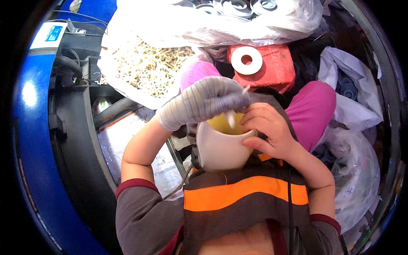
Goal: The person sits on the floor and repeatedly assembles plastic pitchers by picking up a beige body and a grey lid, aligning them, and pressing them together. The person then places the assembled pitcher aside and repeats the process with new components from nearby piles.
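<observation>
White cup [221, 148] sits close to the person's chest, over the lap, tipped a little so the yellow inside [222, 123] shows. The right hand [265, 129] is bare and its fingers are wrapped around the cup's rim and side, holding it firm. The left hand [204, 102] wears a grey glove, and its fingers are pinched on a small white piece [230, 119] that dips into the cup's mouth. So the work looks in the middle: the piece is at the cup but not let go yet. A white ring [246, 60] lies on a red cloth [272, 68] ahead. Nearby is a clear bag of pale little sticks [144, 68]
</observation>
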`<action>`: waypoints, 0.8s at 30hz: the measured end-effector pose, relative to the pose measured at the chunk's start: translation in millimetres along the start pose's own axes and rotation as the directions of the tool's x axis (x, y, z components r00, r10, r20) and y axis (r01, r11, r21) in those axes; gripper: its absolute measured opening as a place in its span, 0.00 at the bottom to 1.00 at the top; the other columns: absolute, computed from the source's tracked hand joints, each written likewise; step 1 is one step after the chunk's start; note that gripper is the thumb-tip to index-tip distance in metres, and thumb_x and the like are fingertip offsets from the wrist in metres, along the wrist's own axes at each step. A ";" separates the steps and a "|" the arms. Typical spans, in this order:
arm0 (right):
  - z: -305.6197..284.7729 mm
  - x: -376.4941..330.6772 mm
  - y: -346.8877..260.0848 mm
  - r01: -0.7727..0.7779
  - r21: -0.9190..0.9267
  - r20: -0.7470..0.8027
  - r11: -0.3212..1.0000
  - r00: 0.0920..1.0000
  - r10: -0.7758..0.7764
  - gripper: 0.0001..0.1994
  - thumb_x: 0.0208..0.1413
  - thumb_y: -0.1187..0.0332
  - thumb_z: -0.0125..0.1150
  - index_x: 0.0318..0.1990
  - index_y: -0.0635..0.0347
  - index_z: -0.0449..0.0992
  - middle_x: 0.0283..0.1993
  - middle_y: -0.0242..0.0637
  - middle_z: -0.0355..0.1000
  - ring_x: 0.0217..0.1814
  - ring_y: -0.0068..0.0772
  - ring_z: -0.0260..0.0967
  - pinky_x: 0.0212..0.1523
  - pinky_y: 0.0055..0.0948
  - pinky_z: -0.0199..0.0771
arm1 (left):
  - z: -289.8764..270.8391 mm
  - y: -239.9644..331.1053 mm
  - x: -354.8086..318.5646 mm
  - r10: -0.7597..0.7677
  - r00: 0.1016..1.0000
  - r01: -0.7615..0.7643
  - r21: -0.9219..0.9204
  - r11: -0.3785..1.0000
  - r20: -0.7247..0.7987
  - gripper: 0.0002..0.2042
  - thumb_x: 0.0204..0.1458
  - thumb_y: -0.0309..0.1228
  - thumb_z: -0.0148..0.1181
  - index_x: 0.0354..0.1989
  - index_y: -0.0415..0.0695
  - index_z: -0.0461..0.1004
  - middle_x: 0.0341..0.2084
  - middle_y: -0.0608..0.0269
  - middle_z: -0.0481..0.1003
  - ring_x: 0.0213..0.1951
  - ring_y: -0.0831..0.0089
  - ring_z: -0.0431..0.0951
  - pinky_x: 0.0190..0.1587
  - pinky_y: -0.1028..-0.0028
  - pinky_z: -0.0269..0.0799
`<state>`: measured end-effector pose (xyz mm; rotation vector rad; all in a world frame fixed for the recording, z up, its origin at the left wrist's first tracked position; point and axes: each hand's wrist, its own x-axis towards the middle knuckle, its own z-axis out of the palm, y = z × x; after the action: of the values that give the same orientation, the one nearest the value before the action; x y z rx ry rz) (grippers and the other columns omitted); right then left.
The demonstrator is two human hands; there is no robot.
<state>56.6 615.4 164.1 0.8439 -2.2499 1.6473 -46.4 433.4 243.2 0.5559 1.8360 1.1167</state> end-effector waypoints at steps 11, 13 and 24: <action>-20.2 -48.1 2.4 -0.255 -0.110 -0.089 0.961 0.965 0.246 0.12 0.46 0.62 0.63 0.27 0.61 0.70 0.30 0.40 0.68 0.39 0.44 0.66 0.40 0.38 0.66 | -171.3 -119.5 -46.1 0.265 0.274 0.346 0.352 0.870 -0.924 0.17 0.57 0.45 0.48 0.44 0.45 0.72 0.32 0.59 0.72 0.34 0.72 0.71 0.35 0.72 0.64; -9.9 -35.1 -1.2 -0.312 -0.175 -0.145 0.934 0.946 0.289 0.12 0.47 0.61 0.63 0.28 0.61 0.71 0.30 0.41 0.68 0.39 0.44 0.67 0.40 0.38 0.66 | -162.3 -98.5 -39.0 0.475 0.451 0.801 0.577 0.157 -0.756 0.25 0.57 0.51 0.45 0.52 0.42 0.70 0.49 0.48 0.71 0.51 0.63 0.70 0.53 0.67 0.63; -56.4 -120.9 8.0 -0.684 0.353 -0.596 0.638 0.362 0.717 0.08 0.55 0.67 0.56 0.37 0.63 0.74 0.28 0.34 0.73 0.30 0.22 0.70 0.33 0.24 0.70 | -3.8 -86.5 33.0 0.018 0.983 -0.139 -0.671 0.729 -0.184 0.27 0.58 0.46 0.40 0.50 0.30 0.68 0.46 0.47 0.72 0.47 0.63 0.73 0.52 0.69 0.66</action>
<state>141.4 707.3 116.8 -0.8558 -2.0291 1.8423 -60.4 413.2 153.9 0.0987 1.3787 1.8247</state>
